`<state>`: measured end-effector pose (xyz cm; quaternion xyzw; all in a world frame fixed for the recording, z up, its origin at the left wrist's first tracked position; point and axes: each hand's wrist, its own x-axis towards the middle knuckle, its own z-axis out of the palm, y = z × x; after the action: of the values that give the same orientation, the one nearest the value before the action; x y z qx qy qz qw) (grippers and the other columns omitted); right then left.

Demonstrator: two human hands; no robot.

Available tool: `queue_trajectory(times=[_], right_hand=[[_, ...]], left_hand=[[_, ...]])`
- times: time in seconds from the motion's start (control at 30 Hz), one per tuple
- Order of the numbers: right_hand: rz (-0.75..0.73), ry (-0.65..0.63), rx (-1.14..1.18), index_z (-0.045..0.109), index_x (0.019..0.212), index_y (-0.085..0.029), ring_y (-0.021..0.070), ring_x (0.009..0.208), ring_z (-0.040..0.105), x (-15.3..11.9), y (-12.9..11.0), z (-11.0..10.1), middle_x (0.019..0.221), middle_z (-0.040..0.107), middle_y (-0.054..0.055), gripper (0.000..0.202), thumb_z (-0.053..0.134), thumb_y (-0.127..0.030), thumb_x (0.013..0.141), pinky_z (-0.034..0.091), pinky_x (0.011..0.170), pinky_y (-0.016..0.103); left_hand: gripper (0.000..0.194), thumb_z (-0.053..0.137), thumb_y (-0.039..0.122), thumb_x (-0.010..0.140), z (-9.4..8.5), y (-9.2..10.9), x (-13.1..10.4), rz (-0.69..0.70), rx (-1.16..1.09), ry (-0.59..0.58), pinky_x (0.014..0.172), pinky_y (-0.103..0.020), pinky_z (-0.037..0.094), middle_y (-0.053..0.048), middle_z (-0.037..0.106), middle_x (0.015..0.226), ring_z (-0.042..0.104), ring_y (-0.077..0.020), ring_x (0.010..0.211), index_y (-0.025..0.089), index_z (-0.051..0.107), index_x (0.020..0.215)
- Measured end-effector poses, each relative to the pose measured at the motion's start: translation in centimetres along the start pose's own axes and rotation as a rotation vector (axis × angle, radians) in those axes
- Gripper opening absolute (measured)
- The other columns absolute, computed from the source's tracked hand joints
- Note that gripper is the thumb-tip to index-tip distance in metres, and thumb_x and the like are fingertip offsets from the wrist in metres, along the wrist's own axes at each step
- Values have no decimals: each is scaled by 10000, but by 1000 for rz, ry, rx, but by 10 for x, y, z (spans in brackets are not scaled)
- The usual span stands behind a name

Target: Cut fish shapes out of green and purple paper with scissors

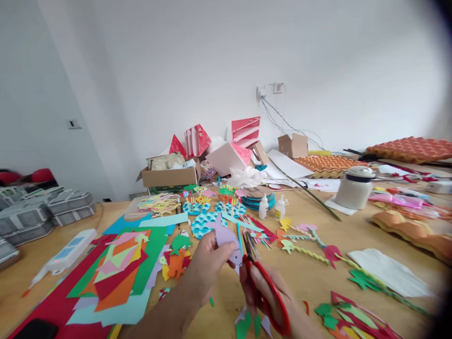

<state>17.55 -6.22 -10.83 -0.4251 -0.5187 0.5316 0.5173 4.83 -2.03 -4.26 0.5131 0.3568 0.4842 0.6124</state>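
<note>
My left hand (208,259) pinches a light purple fish cutout (224,238) between thumb and fingers. The fish has drawn marks near its lower end. Red-handled scissors (270,294) are in my right hand (273,287), its fingers through the handles. Their blades point up and away, just right of the fish; I cannot tell whether they touch it. Behind the fish lie wavy blue discs (205,226) with small colourful fish standing on some of them. Left of my left hand are an orange cutout (177,264) and a green one (181,241).
Stacked coloured paper (122,268) and a glue gun (61,254) lie on the left. Two small glue bottles (263,207) stand beyond the scissors. A lidded white pot (354,188), a napkin (386,270), braided cords and paper scraps (349,315) are on the right.
</note>
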Motion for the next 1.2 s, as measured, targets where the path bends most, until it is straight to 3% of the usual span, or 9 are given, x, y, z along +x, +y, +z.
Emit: queue_trajectory(times=[0.33,0.57,0.8,1.2], right_hand=[[-24,47,-73,564,709,-194,130,501,473,-4,5,5,525,507,-24,380,457,-545,805,377,493,229],[6,-61,-173,463,669,-201,118,476,446,-2,-10,6,501,433,-50,432,374,-598,813,376,489,226],[16,-42,-246,484,708,-186,115,489,451,-4,-13,7,513,458,-48,422,345,-558,850,359,507,223],[48,-56,-247,450,655,-186,100,456,416,-5,-17,9,487,413,-62,483,336,-631,805,359,483,213]], left_hand=[[92,570,234,639,3,-7,3,19,-23,23,458,-201,386,27,556,512,497,-94,474,144,558,655],[73,561,215,648,4,-9,2,33,-10,52,431,-184,359,41,547,485,464,-70,424,147,539,632],[74,557,207,642,7,-10,3,54,-34,53,435,-185,367,45,528,487,464,-73,436,150,526,606],[61,533,195,646,9,-7,1,24,-1,65,420,-179,319,50,524,460,451,-66,407,152,514,607]])
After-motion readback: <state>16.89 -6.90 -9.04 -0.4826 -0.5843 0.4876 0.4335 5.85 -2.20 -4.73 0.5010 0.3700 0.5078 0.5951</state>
